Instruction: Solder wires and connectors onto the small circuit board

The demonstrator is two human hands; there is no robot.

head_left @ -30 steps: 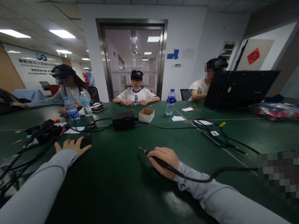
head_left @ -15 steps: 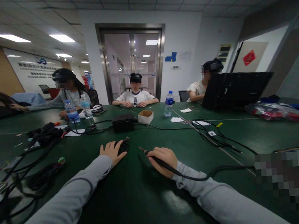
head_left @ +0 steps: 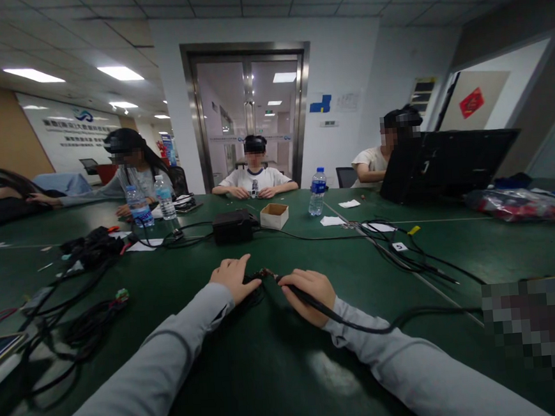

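Observation:
My right hand (head_left: 313, 297) is closed like a pen grip around a soldering iron (head_left: 297, 291), whose thick black cord trails back over my wrist to the right. Its tip meets or nearly meets the small end of a black cable bundle (head_left: 255, 294); actual contact is too small to make out. Over that bundle lies my left hand (head_left: 232, 279), holding it against the green table (head_left: 252, 376) with thumb and fingers around its left side. The far fingers are partly hidden.
Tangled black cables (head_left: 82, 326) lie at the left. Beyond my hands stand a black box (head_left: 233, 227), a small open carton (head_left: 274, 216) and a water bottle (head_left: 317, 193). More cables (head_left: 396, 250) lie at right, near a large black monitor (head_left: 457, 165). Several people sit across the table.
My left hand has moved right, bringing the cable bundle with it toward the soldering iron's tip. The right hand has shifted only slightly. The whole view has shifted a little.

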